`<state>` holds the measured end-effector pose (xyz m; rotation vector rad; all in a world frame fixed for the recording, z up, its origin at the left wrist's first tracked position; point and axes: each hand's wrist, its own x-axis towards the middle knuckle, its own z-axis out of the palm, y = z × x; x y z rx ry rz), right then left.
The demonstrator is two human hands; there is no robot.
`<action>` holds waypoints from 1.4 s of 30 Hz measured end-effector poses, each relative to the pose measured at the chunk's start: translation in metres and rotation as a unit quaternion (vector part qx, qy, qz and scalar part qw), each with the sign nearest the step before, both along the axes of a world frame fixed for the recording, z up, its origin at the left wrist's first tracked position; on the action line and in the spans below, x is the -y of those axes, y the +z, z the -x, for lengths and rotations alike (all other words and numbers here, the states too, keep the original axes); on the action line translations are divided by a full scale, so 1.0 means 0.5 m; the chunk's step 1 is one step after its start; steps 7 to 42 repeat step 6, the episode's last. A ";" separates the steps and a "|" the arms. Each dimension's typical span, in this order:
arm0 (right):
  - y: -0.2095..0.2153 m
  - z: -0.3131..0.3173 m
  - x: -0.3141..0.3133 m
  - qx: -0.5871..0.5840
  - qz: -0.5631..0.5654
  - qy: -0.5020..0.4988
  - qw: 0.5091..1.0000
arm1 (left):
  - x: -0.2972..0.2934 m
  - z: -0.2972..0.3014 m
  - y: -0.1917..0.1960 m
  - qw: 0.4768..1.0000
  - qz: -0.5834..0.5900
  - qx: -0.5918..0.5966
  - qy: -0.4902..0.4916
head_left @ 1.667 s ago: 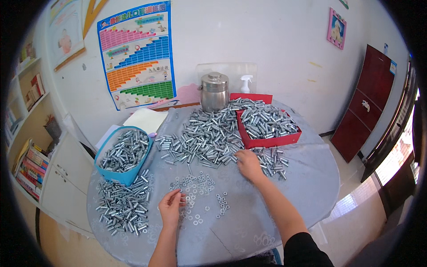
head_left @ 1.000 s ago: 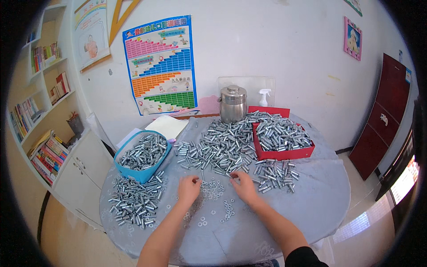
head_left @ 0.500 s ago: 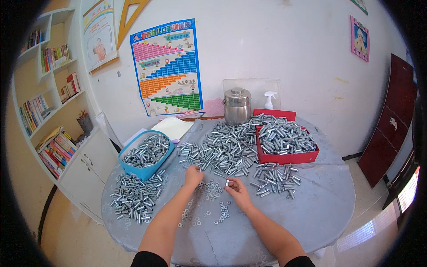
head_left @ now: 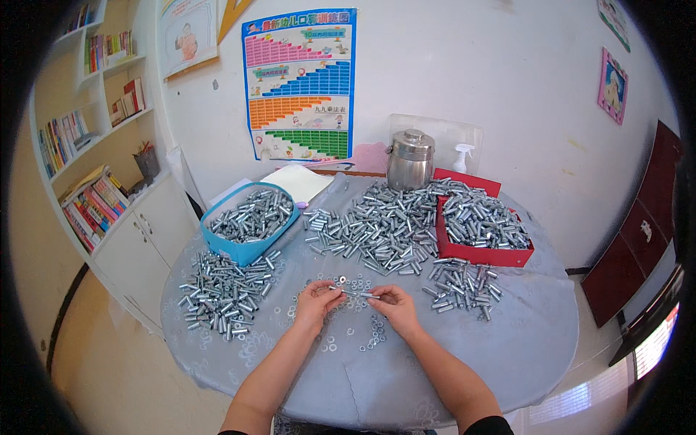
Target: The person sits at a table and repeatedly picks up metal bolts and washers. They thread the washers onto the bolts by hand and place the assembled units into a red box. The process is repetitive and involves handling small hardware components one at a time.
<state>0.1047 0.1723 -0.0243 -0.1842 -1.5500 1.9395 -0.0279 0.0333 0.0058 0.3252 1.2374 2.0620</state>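
Note:
My left hand (head_left: 315, 304) is closed, its thumb and fingers pinching one end of a slim silver metal rod (head_left: 351, 293). Opposite it, my right hand (head_left: 395, 308) pinches a short silver metal sleeve (head_left: 369, 296) at the rod's other end. The two parts are in line between my fingertips; whether one is inside the other is too small to tell. Small metal washers (head_left: 376, 332) are scattered on the table under and around both hands. Just beyond lies a big heap of silver metal sleeves (head_left: 384, 228).
A blue box (head_left: 250, 250) full of sleeves stands at the left, with a loose pile (head_left: 226, 293) before it. At the right is a full red box (head_left: 482, 254) and a smaller pile (head_left: 464, 286). A steel pot (head_left: 411, 163) and white spray bottle (head_left: 462, 157) stand behind on the grey-clothed table (head_left: 500, 348).
My left hand has come back from the heap's near edge toward my right hand and now holds a slim rod against the sleeve. The view has shifted, so the scene sits differently.

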 end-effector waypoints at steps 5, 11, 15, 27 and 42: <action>0.005 0.000 0.017 0.035 -0.020 0.006 0.999 | 0.008 -0.019 -0.006 0.999 -0.013 -0.015 -0.029; 0.008 -0.002 0.017 0.057 -0.025 0.002 0.998 | 0.010 -0.021 -0.009 0.999 -0.001 -0.026 -0.036; 0.008 -0.002 0.017 0.057 -0.025 0.002 0.998 | 0.010 -0.021 -0.009 0.999 -0.001 -0.026 -0.036; 0.008 -0.002 0.017 0.057 -0.025 0.002 0.998 | 0.010 -0.021 -0.009 0.999 -0.001 -0.026 -0.036; 0.008 -0.002 0.017 0.057 -0.025 0.002 0.998 | 0.010 -0.021 -0.009 0.999 -0.001 -0.026 -0.036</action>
